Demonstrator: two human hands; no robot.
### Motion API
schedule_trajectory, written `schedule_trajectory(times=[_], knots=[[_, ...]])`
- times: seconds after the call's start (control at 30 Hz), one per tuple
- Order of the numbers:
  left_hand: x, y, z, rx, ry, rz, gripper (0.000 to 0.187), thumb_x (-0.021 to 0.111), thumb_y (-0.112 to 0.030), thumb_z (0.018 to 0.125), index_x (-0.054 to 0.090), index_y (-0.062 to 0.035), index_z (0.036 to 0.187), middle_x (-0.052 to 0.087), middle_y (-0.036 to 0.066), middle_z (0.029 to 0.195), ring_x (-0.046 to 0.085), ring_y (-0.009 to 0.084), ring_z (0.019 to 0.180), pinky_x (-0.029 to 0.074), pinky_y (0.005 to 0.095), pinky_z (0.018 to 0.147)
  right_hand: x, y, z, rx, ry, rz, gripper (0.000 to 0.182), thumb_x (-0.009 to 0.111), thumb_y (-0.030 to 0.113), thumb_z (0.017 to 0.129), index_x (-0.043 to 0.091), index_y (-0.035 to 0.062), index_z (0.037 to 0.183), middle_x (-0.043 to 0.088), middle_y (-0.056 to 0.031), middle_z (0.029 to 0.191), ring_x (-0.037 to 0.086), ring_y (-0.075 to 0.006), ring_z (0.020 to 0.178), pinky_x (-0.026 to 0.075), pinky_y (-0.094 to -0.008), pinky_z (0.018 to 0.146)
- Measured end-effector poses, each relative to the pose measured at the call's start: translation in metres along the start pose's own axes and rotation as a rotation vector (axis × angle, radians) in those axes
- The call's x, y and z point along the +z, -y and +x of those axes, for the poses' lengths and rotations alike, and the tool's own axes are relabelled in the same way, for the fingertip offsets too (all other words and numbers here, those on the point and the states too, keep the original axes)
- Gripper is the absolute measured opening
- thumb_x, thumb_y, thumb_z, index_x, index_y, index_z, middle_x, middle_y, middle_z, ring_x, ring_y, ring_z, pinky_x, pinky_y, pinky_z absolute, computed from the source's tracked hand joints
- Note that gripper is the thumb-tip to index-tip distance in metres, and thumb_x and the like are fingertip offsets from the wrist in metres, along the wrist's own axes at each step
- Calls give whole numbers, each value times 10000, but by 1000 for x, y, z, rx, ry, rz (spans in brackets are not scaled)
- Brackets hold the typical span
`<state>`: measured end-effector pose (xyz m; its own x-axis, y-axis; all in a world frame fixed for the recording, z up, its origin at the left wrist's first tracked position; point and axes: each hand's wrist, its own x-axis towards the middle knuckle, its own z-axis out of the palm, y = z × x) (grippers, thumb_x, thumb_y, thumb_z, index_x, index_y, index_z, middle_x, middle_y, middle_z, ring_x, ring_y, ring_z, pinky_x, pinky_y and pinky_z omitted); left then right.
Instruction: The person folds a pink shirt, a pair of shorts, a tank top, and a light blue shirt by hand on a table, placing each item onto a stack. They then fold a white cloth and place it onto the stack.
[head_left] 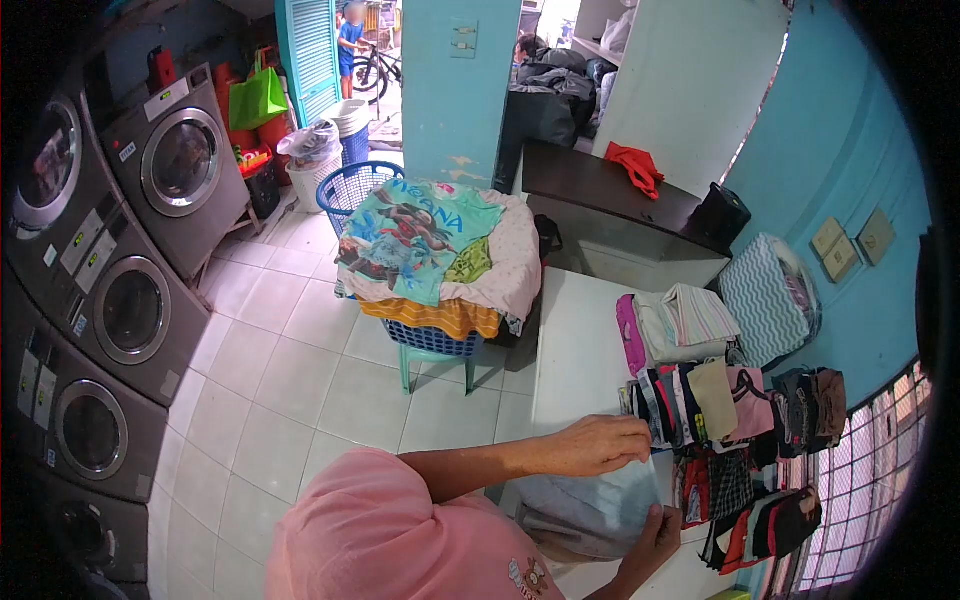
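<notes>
A light grey-blue piece of cloth (598, 505) hangs between my hands over the near edge of the white table; its exact kind I cannot make out. My left hand (600, 445) pinches its upper edge with the fingers closed. Lower down, my right hand (652, 540) grips the edge on its side between thumb and fingers. Just past my hands, folded clothes (695, 400) stand in tight rows on the white table (575, 370). Among them are a folded pink garment (748, 405) and a dark checked one (730, 485).
A blue laundry basket (430, 340) heaped with clothes, a teal printed shirt (425, 235) on top, stands on a green stool (405, 370). Stacked grey front-loading machines (130, 310) line the left. A patterned bag (765, 300) leans by the wall. A person (350, 45) stands outside the doorway.
</notes>
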<state>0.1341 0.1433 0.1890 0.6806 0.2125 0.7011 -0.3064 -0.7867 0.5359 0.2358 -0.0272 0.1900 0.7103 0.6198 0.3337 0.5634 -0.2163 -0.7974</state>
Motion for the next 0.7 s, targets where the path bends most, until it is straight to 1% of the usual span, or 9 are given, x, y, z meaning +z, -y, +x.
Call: schedule_trajectory(times=[0.07, 0.17, 0.27, 0.4, 0.47, 0.53, 0.6, 0.63, 0.7], knots=[[1, 1, -1, -59, 6, -15, 141, 508, -72, 767, 483, -75, 905, 484, 59, 912, 501, 232, 875, 435, 331, 725, -1, 1, 0, 6, 4, -6, 252, 479, 172, 836, 404, -6, 674, 369, -43, 579, 324, -120, 557, 296, -266, 506], [1, -2, -1, -130, -40, -59, 203, 513, -64, 775, 480, -82, 975, 500, 63, 907, 503, 236, 876, 429, 332, 747, -1, 1, -1, 4, 5, -6, 251, 478, 169, 835, 400, -6, 673, 368, -47, 578, 325, -123, 556, 297, -268, 506], [-4, -6, 1, -177, -20, -119, 223, 539, -71, 768, 494, -79, 987, 511, 62, 921, 505, 233, 876, 421, 325, 761, 0, -1, -1, -4, 0, -8, 248, 479, 165, 833, 396, -4, 671, 365, -48, 575, 323, -124, 553, 296, -269, 505], [-1, 3, -4, -212, -16, -244, 168, 554, -94, 774, 510, -69, 935, 511, 60, 935, 506, 218, 875, 415, 315, 756, -1, -2, -2, 17, 5, -22, 243, 478, 157, 831, 390, -4, 671, 357, -45, 576, 325, -127, 557, 298, -267, 512], [1, 4, -4, -171, -81, -320, 154, 564, -86, 758, 505, -48, 895, 504, 56, 875, 510, 202, 830, 410, 294, 696, 0, 3, -3, 9, 9, 4, 235, 484, 151, 822, 392, -1, 669, 353, -41, 577, 322, -125, 561, 295, -266, 514], [4, 4, -2, -173, -82, -420, 143, 559, -92, 766, 499, -43, 887, 506, 57, 868, 509, 196, 823, 406, 296, 699, -1, 3, -4, 1, 13, 31, 227, 489, 145, 814, 393, 1, 666, 349, -37, 578, 320, -123, 565, 291, -265, 516], [2, 1, 2, -174, -83, -520, 135, 553, -97, 773, 494, -38, 879, 509, 58, 862, 507, 190, 815, 402, 298, 703, -2, -1, -5, 27, 92, 112, 156, 548, 94, 744, 428, -2, 716, 406, -34, 616, 367, -121, 604, 337, -259, 564], [-1, -2, 5, -203, -80, -539, 135, 554, -117, 783, 498, -35, 873, 522, 66, 857, 515, 188, 824, 401, 295, 715, 0, -1, -6, 27, 92, 112, 156, 548, 94, 744, 428, -2, 716, 406, -34, 616, 367, -121, 604, 337, -259, 564], [-9, -10, 17, -233, -78, -558, 140, 554, -138, 792, 501, -32, 867, 535, 75, 853, 523, 185, 832, 400, 291, 728, 7, 2, -8, 19, 98, 180, 253, 639, 134, 659, 462, -26, 743, 514, -74, 647, 463, -133, 636, 396, -256, 604]])
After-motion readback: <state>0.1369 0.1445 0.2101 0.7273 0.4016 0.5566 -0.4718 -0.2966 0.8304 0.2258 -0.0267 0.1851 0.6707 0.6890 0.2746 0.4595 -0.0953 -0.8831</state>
